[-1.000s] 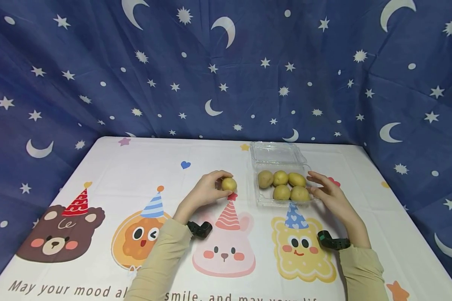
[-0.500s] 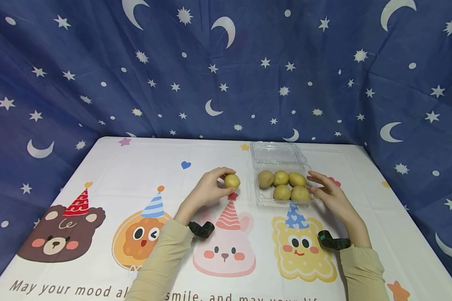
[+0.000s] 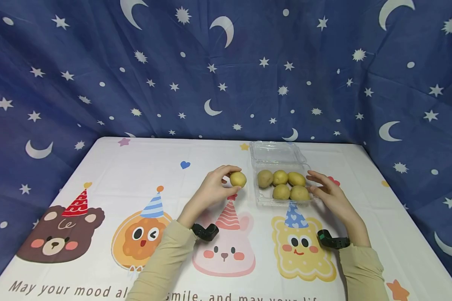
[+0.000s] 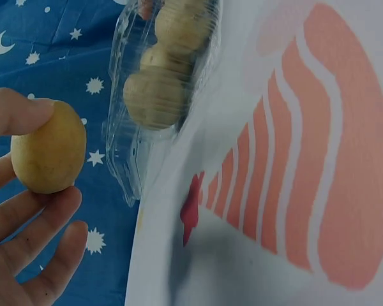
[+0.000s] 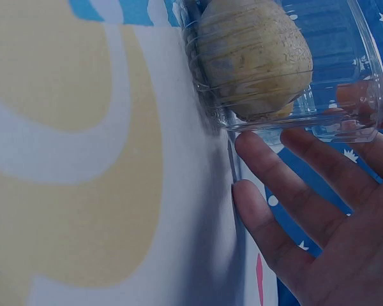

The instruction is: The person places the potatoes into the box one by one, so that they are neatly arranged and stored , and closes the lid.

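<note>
My left hand (image 3: pixel 214 186) pinches a small yellow potato (image 3: pixel 238 179) between thumb and fingertips, left of the container. In the left wrist view the potato (image 4: pixel 49 148) shows against the curtain, raised above the table. The clear plastic clamshell container (image 3: pixel 263 200) lies with its lid folded back. Several potatoes (image 3: pixel 281 192) sit inside in two rows, with a bare spot at the near left. My right hand (image 3: pixel 329 191) touches the container's right side with fingers mostly straight. In the right wrist view its fingertips (image 5: pixel 249 143) are right at the clear wall, and part of the hand shows through the plastic.
The raised lid (image 3: pixel 275 152) leans away at the back of the container. A white tablecloth (image 3: pixel 150 159) with printed cartoon animals covers the table. A blue star-patterned curtain (image 3: pixel 248 83) hangs along the back and sides. Each wrist bears a black camera band (image 3: pixel 333 240).
My left hand has moved right and slightly away from me with the potato, closer to the container. The right hand and the container have stayed in place.
</note>
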Tool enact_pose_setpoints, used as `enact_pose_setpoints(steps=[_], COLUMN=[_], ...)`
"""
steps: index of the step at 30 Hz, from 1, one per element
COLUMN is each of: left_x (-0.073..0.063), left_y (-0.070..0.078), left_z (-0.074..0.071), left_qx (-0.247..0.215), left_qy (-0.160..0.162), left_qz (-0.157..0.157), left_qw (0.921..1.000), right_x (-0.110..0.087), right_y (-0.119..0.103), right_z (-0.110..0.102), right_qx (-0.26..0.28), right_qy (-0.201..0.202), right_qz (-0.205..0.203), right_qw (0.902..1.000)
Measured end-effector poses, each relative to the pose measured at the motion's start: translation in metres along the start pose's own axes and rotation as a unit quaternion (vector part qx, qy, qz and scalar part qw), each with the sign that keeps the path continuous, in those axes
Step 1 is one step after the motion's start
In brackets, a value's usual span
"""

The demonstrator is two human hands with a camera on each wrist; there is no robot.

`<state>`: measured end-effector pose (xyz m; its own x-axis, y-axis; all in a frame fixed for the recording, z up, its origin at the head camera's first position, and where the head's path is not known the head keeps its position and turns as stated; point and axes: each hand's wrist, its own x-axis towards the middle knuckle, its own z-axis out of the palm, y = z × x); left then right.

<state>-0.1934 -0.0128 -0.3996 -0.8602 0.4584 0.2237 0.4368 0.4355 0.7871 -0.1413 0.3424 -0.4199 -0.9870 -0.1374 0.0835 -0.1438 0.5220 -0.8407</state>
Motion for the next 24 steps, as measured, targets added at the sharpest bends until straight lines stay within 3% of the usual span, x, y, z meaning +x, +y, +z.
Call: enact_pose_setpoints(steps=[12,24], left_x=[0.007,0.019], left_y=[0.012,0.025], left_z=[0.014,0.034], left_qx=[-0.013,-0.025], left_qy=[0.042,0.018], left_qz=[0.018,0.029], left_qw=[0.9989,0.9991], right_x=[0.000,0.000], right_y=[-0.001,0.001], right_z=[0.000,-0.002], right_qx=[0.003,-0.003], right_qy=[-0.001,-0.002], right_qz=[0.004,0.010], right_qw=[1.0000,0.9999])
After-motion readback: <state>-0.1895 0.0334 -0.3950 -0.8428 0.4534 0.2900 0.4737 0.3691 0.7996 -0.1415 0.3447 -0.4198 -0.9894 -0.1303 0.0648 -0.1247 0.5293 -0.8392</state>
